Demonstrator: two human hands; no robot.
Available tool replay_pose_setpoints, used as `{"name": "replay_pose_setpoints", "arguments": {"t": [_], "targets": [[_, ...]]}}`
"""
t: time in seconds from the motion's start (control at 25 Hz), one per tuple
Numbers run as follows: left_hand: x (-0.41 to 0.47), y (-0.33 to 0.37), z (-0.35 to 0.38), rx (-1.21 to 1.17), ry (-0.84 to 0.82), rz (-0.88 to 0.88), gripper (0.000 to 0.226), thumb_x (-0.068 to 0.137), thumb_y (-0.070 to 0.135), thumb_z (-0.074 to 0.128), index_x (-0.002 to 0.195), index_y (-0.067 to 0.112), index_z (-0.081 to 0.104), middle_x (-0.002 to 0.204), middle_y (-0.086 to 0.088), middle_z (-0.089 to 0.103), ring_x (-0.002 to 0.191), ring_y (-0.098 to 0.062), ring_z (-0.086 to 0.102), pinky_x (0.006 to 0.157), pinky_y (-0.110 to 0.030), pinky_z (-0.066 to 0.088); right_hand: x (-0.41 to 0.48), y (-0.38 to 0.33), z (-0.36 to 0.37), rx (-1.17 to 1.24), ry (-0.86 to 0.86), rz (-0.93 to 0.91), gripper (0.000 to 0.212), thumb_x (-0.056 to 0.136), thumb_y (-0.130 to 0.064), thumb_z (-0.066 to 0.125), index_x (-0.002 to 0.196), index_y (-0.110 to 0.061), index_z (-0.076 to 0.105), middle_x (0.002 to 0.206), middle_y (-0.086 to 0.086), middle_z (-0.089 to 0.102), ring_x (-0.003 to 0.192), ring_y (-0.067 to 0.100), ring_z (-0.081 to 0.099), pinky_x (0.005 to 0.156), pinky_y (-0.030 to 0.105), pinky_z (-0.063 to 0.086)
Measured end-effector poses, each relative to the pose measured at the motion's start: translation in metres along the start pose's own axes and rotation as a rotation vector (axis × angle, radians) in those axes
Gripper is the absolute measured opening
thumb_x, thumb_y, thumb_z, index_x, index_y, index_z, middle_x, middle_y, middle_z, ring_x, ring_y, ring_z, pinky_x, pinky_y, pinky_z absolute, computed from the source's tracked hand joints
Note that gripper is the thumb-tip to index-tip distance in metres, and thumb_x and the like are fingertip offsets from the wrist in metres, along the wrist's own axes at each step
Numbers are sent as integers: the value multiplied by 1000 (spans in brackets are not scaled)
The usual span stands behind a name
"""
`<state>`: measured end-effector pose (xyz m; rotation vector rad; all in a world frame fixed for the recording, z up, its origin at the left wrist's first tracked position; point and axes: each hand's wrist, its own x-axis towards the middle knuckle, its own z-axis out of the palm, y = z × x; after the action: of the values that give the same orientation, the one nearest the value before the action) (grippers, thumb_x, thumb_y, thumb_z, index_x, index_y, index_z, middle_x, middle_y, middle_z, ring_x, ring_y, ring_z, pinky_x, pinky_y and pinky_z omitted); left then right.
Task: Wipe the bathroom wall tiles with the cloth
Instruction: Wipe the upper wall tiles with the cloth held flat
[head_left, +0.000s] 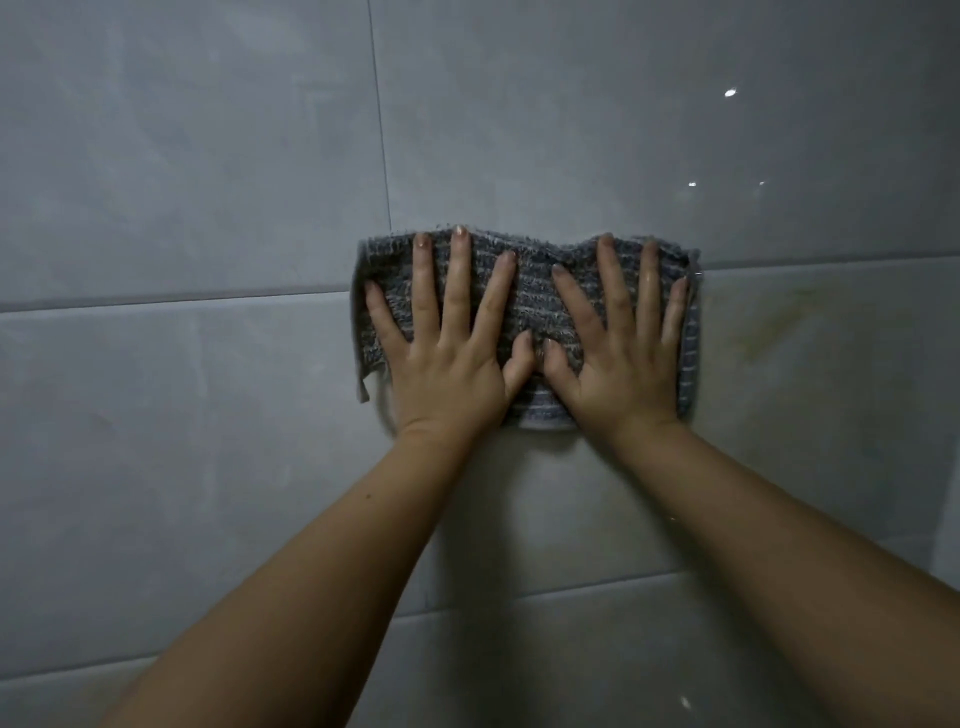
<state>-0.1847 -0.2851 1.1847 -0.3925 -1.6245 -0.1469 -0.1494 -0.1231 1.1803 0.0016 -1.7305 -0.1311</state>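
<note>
A grey striped cloth (535, 296) lies flat against the glossy grey wall tiles (208, 182), across a horizontal grout line. My left hand (447, 358) presses on the cloth's left half with its fingers spread and straight. On the right half, my right hand (618, 358) presses the same way. The two thumbs nearly touch in the middle. The cloth's lower left corner hangs loose below my left hand.
Large tiles fill the whole view, with a vertical grout line (382, 156) above the cloth. A faint yellowish smear (774, 322) marks the tile to the right of the cloth. Small light reflections (730, 93) glint at upper right.
</note>
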Motion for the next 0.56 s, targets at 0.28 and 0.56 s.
{"name": "replay_pose_setpoints", "arguments": {"t": [0.28,0.56], "targets": [[-77,66,14,-37,-46,92,63,96,53,43,153,28,31,160,-10,24,149,-35,17,113,-67,10,-91,41,7,14,-28,-20,59,87,-42,47,143,-26,36,157,12,22,144,45,14,112,68,13],[2,93,15,15,-27,-49,61,99,54,32,155,30,27,162,-10,22,149,-36,16,114,-67,7,-13,83,-5,31,8,-51,58,90,-46,45,146,-32,37,158,9,25,145,42,15,114,65,11]]}}
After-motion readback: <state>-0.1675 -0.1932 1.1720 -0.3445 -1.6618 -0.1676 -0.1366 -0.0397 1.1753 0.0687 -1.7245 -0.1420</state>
